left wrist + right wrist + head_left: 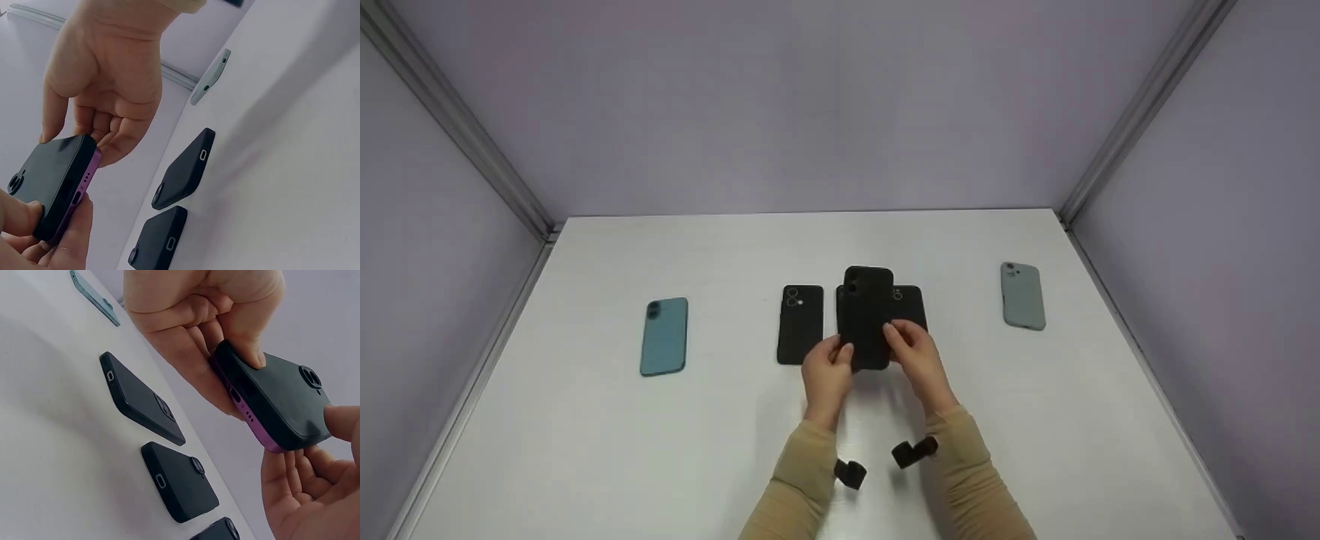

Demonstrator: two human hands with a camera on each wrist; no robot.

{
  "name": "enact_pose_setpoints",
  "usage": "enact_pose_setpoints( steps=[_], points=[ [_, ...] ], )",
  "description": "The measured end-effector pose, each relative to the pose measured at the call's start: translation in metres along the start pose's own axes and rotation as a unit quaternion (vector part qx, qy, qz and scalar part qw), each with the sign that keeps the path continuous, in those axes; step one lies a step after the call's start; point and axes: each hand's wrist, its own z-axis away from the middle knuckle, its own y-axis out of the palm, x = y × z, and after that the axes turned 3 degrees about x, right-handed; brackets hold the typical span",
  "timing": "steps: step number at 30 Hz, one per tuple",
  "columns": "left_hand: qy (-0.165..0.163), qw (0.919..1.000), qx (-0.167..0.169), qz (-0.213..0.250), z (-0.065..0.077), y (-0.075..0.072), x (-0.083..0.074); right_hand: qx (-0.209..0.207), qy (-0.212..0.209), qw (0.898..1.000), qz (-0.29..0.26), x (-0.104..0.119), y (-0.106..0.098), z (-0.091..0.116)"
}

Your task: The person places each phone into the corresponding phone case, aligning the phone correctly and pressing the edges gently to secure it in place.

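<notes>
Both hands hold up a phone in a black case [866, 311], tilted above the table. Wrist views show a purple phone edge [265, 434] exposed below the black back [50, 169]. My left hand [826, 379] pinches the lower left side, thumb on the back and fingers beneath. On the right side, my right hand [919, 364] pinches it the same way. Behind it in the head view are two partly hidden black phone cases, one at the right [911, 306], the other showing more in the right wrist view [180, 484].
On the white table [720, 450], a black phone case [800, 325] lies left of the hands. A blue phone [664, 336] lies farther left, a grey-green phone case [1023, 296] at the right. Walls [810, 105] enclose the back and sides.
</notes>
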Motion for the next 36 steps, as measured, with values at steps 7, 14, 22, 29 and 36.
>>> enact_pose_setpoints(
  steps=[7, 14, 22, 29, 36],
  points=[
    [-0.009, 0.9995, -0.013, 0.027, -0.002, -0.002, -0.005, 0.063, 0.009, 0.998, -0.004, -0.005, 0.002, 0.012],
    [0.002, 0.9996, -0.022, 0.019, -0.001, 0.001, -0.002, 0.040, -0.024, 0.999, 0.008, -0.004, 0.008, 0.018],
    [0.001, 0.9998, -0.016, 0.015, -0.002, 0.001, 0.000, 0.032, -0.028, 0.999, 0.021, 0.015, 0.011, 0.028],
    [0.008, 0.9999, -0.005, 0.013, -0.002, -0.002, -0.001, 0.043, -0.001, 0.999, -0.021, -0.010, 0.009, 0.018],
    [-0.017, 0.9984, 0.036, 0.040, -0.001, -0.003, -0.001, 0.039, 0.002, 0.999, -0.029, -0.014, 0.006, 0.018]
  ],
)
